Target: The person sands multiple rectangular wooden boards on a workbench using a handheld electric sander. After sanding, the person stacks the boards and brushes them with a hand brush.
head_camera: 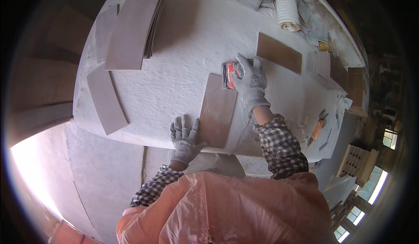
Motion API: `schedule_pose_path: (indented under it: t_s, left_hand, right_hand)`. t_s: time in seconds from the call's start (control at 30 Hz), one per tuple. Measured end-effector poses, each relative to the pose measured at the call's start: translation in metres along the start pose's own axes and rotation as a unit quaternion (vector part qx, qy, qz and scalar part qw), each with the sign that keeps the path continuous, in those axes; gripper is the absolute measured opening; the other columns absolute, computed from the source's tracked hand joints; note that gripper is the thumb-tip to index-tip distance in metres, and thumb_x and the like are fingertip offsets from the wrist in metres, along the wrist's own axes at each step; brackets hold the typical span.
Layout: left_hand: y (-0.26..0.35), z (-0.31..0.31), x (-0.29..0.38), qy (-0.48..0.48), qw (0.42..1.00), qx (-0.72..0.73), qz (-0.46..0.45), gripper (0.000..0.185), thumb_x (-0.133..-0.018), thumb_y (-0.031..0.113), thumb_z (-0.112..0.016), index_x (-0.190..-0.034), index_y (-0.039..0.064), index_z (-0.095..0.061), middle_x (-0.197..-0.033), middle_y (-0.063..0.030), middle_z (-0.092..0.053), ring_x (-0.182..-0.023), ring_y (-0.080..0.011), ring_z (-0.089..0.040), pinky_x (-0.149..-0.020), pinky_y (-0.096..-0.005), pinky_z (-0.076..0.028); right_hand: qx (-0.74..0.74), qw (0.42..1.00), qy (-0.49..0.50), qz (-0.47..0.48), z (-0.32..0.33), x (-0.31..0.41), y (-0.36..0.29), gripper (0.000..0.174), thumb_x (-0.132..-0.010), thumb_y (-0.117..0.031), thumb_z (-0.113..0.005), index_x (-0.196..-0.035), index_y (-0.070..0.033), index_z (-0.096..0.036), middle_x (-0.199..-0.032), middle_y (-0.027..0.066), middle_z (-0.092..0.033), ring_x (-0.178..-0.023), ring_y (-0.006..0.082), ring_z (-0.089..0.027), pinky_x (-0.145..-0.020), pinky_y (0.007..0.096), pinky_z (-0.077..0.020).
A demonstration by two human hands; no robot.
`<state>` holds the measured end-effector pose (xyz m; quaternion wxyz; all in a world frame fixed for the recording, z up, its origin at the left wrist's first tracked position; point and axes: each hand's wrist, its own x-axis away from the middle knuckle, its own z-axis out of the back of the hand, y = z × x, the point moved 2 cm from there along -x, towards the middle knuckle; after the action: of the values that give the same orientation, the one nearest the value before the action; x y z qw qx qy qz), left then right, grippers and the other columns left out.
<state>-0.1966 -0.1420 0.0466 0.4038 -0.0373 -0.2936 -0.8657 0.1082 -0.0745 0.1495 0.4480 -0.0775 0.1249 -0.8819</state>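
In a grey work glove, my right hand [251,81] grips a red electric palm sander [231,75]. The sander's dark pad is at the far right corner of a brown rectangular panel [217,113]; the glove hides part of the tool. A cord [241,132] trails from beneath my right wrist toward the near edge of the table. My left hand [185,140], gloved as well, lies flat by the panel's near left edge with fingers spread and the thumb at its near corner. The panel rests on a white, dust-covered table [157,90].
At the far left stands a stack of panels [132,31], with a single panel [107,99] nearer me. Another brown panel [279,53] lies right of the sander. A ribbed white hose [287,6] lies among scraps at the back. An orange-handled tool [316,131] lies at right.
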Motion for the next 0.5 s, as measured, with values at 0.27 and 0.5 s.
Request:
schedule_pose_path:
  t_s: [0.27, 0.5]
  left_hand:
    - [0.051, 0.011, -0.052, 0.185, 0.947, 0.194, -0.176, 0.092, -0.081, 0.038, -0.081, -0.154, 0.002, -0.038, -0.160, -0.0246, -0.038, -0.147, -0.0462, -0.038, -0.120, -0.0583, -0.032]
    - [0.089, 0.007, -0.112, 0.203, 0.947, 0.188, -0.162, 0.070, -0.085, 0.028, -0.072, -0.146, 0.004, -0.046, -0.154, -0.0217, -0.046, -0.139, -0.0420, -0.048, -0.116, -0.0547, -0.038]
  right_hand:
    - [-0.081, 0.935, -0.129, 0.321, -0.005, 0.126, -0.022, 0.069, -0.077, -0.017, -0.081, -0.142, -0.033, -0.061, -0.143, 0.0163, -0.048, -0.107, 0.0384, -0.060, -0.091, 0.0499, -0.0582]
    - [-0.099, 0.910, -0.156, 0.371, 0.013, 0.075, 0.010, 0.056, -0.077, -0.015, -0.080, -0.130, -0.030, -0.069, -0.139, 0.0130, -0.053, -0.104, 0.0356, -0.062, -0.090, 0.0489, -0.0578]
